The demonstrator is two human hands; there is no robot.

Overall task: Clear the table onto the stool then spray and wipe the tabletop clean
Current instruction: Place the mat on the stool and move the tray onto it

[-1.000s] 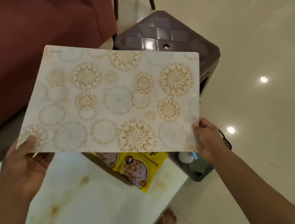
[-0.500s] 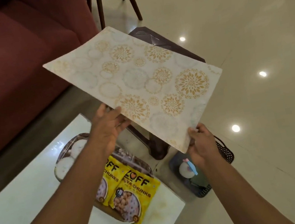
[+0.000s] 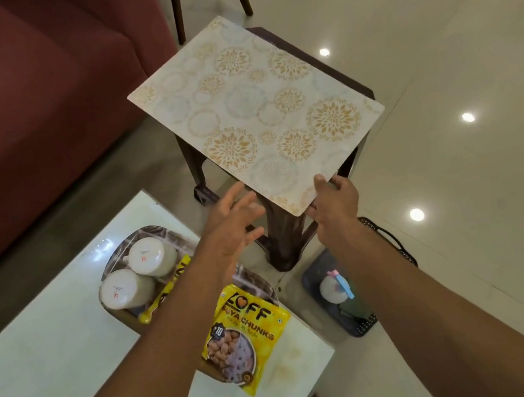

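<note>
Cream placemat [image 3: 256, 112] with gold floral medallions covers the stool [image 3: 285, 239].

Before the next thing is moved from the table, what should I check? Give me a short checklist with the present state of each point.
1. Placemat lies on the stool: ok, though its near corner overhangs.
2. Right hand has let go of the placemat: not ok, fingers touch the near corner.
3. Left hand is free: ok, open and empty.
4. Table is cleared: not ok, the tray with two cups and a yellow snack packet remain.
5. Room on the stool for the tray: cannot tell.
</note>
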